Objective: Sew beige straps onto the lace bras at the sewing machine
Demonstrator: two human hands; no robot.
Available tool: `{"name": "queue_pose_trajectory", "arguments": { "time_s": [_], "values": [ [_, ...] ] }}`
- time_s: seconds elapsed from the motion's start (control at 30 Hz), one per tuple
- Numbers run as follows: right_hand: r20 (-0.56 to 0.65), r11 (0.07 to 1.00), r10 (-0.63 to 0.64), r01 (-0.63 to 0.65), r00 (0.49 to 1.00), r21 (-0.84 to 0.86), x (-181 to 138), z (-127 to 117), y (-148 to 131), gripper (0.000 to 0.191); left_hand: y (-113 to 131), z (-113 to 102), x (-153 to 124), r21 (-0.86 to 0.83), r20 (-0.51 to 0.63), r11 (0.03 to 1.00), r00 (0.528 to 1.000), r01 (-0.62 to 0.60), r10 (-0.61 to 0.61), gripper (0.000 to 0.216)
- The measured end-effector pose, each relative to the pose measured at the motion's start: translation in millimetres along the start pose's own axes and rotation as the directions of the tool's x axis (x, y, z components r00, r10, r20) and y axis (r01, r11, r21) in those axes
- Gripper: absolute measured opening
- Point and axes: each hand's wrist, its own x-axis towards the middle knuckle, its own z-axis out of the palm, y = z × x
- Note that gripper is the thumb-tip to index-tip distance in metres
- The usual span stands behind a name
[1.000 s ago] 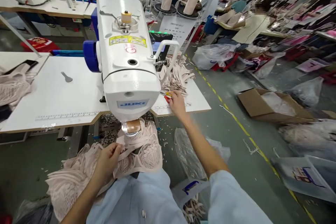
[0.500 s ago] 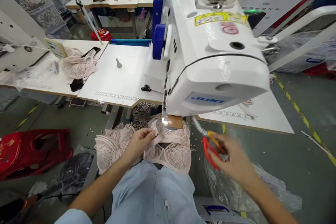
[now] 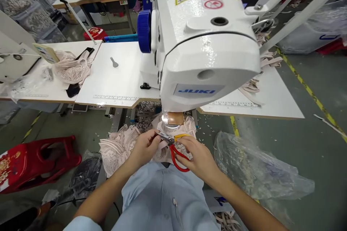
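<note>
In front of my body, below the sewing machine head [image 3: 208, 54], lies a pale pink lace bra [image 3: 189, 127]. My left hand [image 3: 143, 148] pinches a bit of its strap or edge between thumb and fingers; the exact part is hidden. Scissors [image 3: 172, 153] with one red and one yellow handle are held in my right hand [image 3: 200, 157], fingers through the loops. Their blades point left and reach the tips of my left fingers. Whether the blades are parted cannot be made out. More pink lace bras [image 3: 115, 149] are heaped to the left.
A white table [image 3: 119, 75] with a ruler strip and a small grey tool [image 3: 114, 62] spreads left of the machine. Pink strap pieces [image 3: 251, 86] lie on the right-hand table. A red stool [image 3: 40, 162] and a plastic bag [image 3: 260, 166] are on the floor.
My right hand has brought the scissors left and inward, from beside the machine to my left fingertips. My left hand keeps its pinch. The view has shifted, with the machine now closer.
</note>
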Motion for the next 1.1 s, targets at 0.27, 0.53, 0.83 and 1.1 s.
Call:
{"name": "queue_pose_trajectory", "arguments": {
  "time_s": [0.27, 0.53, 0.83, 1.1],
  "values": [
    [-0.004, 0.968, 0.155, -0.151, 0.988, 0.203, -18.8, -2.8, 6.7, 0.031, -0.9, -5.4, 1.4, -0.025, 0.041, 0.995, 0.994, 0.101, -0.1, 0.03],
    [-0.004, 0.961, 0.14, -0.135, 0.99, 0.241, -21.1, 8.0, -0.8, 0.049, 9.1, -12.0, 3.1, 0.024, 0.031, 0.998, 0.997, 0.065, -0.066, 0.03],
    [0.018, 0.952, 0.119, -0.119, 0.993, 0.28, -3.5, 9.6, -3.5, 0.039, 7.2, -15.3, 2.4, 0.089, 0.027, 0.996, 0.999, 0.029, -0.031, 0.027],
    [0.023, 0.934, 0.207, -0.204, 0.978, 0.293, -10.5, 6.0, 0.9, 0.03, 3.8, -18.3, 5.8, 0.046, -0.046, 0.996, 0.996, 0.079, -0.077, 0.029]
  ]
}}
